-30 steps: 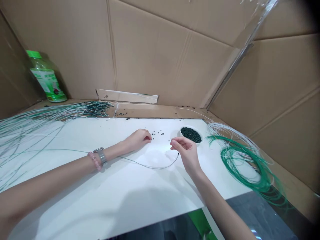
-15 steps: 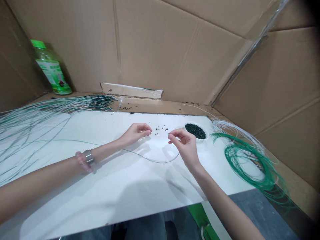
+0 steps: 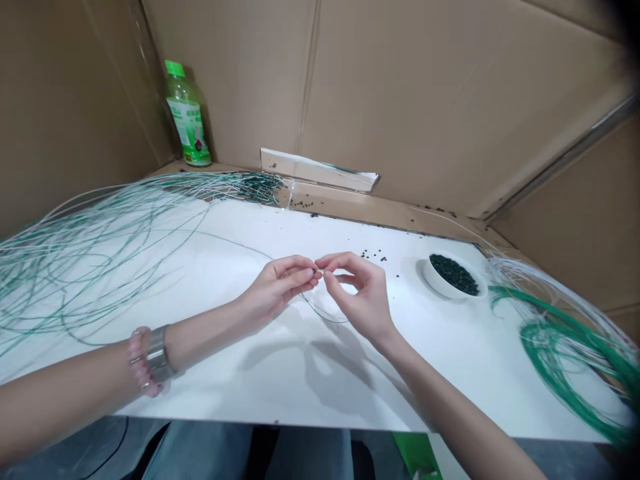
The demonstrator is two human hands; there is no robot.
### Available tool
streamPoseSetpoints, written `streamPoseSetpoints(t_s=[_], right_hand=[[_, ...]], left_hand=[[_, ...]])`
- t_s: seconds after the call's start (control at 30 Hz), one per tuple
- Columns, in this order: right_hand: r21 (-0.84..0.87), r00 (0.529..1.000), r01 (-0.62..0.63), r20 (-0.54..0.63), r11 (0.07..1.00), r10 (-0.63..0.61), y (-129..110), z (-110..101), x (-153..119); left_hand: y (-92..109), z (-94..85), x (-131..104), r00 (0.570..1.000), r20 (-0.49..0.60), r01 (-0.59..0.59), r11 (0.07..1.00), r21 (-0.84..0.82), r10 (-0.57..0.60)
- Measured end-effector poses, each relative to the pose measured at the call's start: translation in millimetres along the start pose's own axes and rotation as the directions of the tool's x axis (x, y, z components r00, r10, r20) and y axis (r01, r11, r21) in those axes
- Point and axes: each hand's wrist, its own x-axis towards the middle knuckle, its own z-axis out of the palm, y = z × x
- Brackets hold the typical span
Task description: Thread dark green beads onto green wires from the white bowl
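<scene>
Bowl [image 3: 440, 287]: one, filled with dark beads. I've got two hands left of it, fingertips meeting: left hand [image 3: 273, 287] pinches what looks like one tiny bead [image 3: 315, 271], right hand [image 3: 365, 297] grips one thin wire [image 3: 325, 316]. One bottle [image 3: 190, 130] far left of the bowl, one green coil [image 3: 543, 363] right of it. Loose beads [image 3: 383, 259] left of it: several, too small to count exactly. Earlier my hands were apart; that gap's closed.

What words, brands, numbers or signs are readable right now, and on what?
Readable text: none.
Green-capped plastic bottle: printed marks on the label, too blurred to read.
White bowl: no lettering visible.
Cardboard wall: no lettering visible.
</scene>
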Motion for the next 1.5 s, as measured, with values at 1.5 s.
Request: streamPoseSetpoints(t_s=[1.5], right_hand=[[-0.052, 0.988, 0.152, -0.022, 0.987, -0.153, 4, 4, -17]], left_hand=[[3, -1.4, -7, 0.992, 0.105, 0.062, 0.997, 0.037, -0.066]])
